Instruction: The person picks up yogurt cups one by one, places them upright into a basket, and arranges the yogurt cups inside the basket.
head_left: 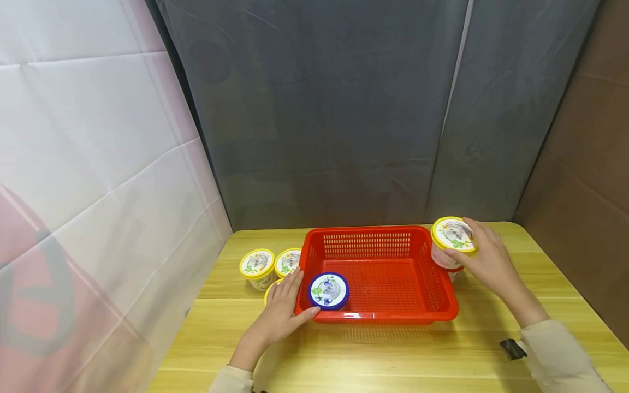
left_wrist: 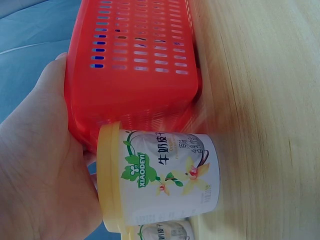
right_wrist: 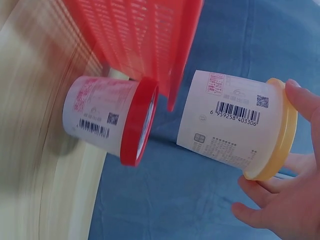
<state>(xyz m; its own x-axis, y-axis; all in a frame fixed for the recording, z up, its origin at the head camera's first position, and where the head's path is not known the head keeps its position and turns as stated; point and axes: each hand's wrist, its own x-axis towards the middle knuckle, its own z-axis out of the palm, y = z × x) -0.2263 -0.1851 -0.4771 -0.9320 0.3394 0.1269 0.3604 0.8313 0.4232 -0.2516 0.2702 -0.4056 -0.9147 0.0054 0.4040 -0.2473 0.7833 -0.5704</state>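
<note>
Right hand (head_left: 486, 262) pinches yellow-lidded tub (head_left: 453, 234) above red-lidded tub (right_wrist: 107, 120), toward desk's (head_left: 373, 360) far right corner; left hand (head_left: 281, 309) spread on basket (head_left: 398, 316). Seemingly mid-carry; next likely needs steady lowering.

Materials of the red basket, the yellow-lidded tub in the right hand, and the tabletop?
Red basket: likely moulded plastic, glossy; slotted walls, bright highlight on rim.
Yellow-lidded tub: lid looks like satin plastic, opaque, evenly coloured; smooth printed wall could be plastic or coated paper.
Tabletop: pale wood or wood-look laminate, low sheen; grain lines show.
</note>
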